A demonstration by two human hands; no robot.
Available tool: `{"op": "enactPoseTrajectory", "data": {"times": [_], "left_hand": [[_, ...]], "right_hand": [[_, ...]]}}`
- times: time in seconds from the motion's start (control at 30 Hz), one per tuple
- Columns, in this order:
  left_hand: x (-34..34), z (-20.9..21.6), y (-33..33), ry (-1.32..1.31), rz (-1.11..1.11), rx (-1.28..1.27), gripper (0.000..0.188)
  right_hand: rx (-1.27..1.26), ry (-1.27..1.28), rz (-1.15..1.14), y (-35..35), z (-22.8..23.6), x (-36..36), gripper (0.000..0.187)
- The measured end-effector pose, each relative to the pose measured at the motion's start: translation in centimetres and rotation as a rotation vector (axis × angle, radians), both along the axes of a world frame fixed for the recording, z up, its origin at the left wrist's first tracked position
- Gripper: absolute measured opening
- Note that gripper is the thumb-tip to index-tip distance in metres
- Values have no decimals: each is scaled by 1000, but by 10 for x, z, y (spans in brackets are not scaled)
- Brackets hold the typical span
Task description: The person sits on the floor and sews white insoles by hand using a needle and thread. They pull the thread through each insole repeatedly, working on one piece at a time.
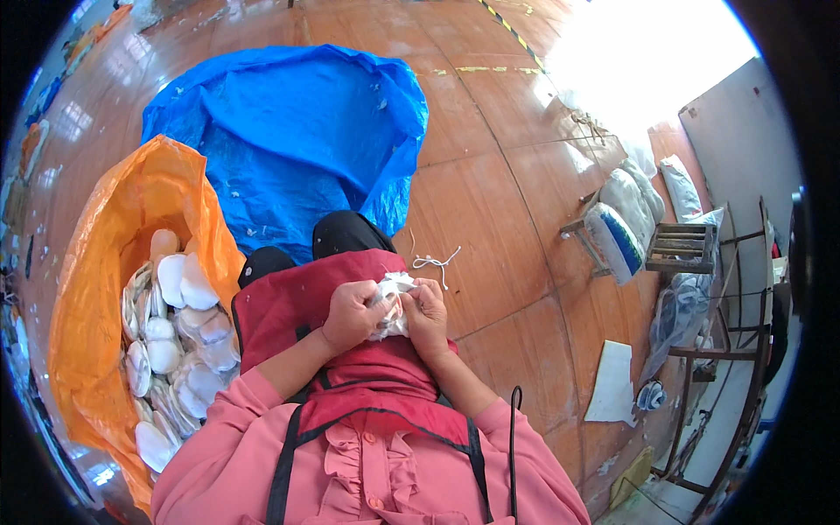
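Over my lap, my left hand (354, 315) and my right hand (426, 319) meet at a bunched white piece of cloth (391, 325). Both sets of fingers are closed on it, the thumbs pressing from above. Its exact kind is hard to make out because the hands cover part of it. Beneath lies my dark red apron (284, 297) with black trim. To my left an orange plastic sack (83, 341) gapes open, holding many rounded white pads (164, 347) that look like moulded cups, stacked and loose.
A blue plastic sheet (280, 131) spreads on the tiled floor past my knees. White string (435, 261) lies right of my lap. Farther right stand a small stool (681, 248), cushions (623, 210) and a metal frame (717, 354); a white board (610, 383) lies nearer.
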State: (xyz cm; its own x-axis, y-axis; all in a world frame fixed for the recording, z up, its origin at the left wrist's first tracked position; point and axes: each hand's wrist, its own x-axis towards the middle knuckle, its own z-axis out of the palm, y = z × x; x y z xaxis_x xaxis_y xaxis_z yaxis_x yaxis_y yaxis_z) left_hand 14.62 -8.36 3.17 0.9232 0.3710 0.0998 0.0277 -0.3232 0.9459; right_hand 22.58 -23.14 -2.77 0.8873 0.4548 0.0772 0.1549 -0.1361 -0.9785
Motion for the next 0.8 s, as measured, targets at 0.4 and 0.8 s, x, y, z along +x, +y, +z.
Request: {"op": "enactPoseTrajectory", "data": {"times": [0.4,0.8], "left_hand": [[27,-1,32,354,-13,-1014,6],[36,25,36,140,92,-22,19]], "right_hand": [[193,22,195,7,-14,16,20],[-275,192,807,8,103,55,96]]}}
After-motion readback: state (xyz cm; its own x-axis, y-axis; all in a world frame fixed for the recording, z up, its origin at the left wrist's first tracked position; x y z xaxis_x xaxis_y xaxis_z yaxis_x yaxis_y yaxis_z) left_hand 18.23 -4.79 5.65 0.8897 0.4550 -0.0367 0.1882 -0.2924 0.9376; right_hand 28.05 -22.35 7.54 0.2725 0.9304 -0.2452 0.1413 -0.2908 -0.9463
